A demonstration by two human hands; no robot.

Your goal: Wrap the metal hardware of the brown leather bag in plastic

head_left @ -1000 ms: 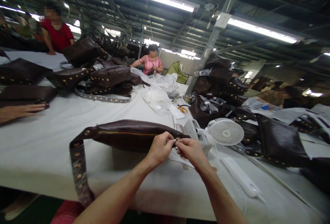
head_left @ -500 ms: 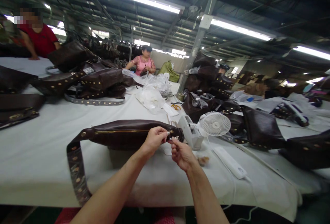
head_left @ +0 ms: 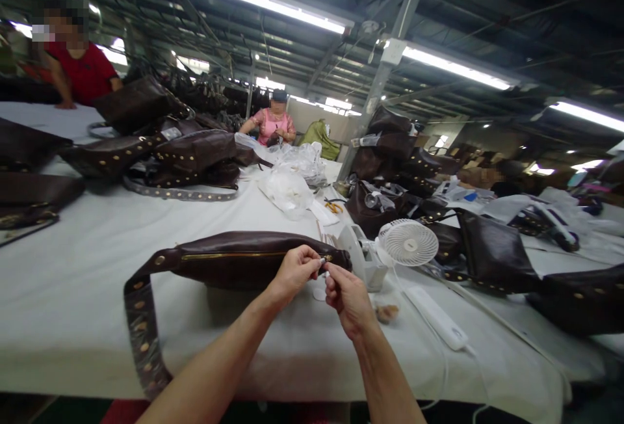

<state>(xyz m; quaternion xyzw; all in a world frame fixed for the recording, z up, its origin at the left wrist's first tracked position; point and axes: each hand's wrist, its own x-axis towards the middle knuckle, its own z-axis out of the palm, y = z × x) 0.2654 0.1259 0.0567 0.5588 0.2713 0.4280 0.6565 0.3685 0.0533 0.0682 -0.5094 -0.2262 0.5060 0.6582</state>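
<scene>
A dark brown leather bag [head_left: 234,242] lies lengthwise on the white-covered table, its brass zipper [head_left: 229,255] facing me and closed along the visible stretch. From its left end a studded strap [head_left: 141,326] hangs down toward the table's front edge. At the zipper's right end, my left hand [head_left: 296,273] pinches a small whitish piece beside the zipper pull. My right hand [head_left: 348,297] meets it there, thumb and fingertips pressed together; what they grip is too small to make out. Both hands are closed, and their fingertips nearly touch.
A small white fan [head_left: 408,242] stands just right of the bag, with a white power strip [head_left: 433,317] and cords nearby. Orange-handled pliers [head_left: 333,206] and clear plastic bags [head_left: 287,183] lie behind. Brown bags [head_left: 190,157] are piled left and right. Co-workers stand across the table.
The view has shifted slightly. My right fingertips have moved up closer to my left fingertips at the zipper's end. The bag stays in place.
</scene>
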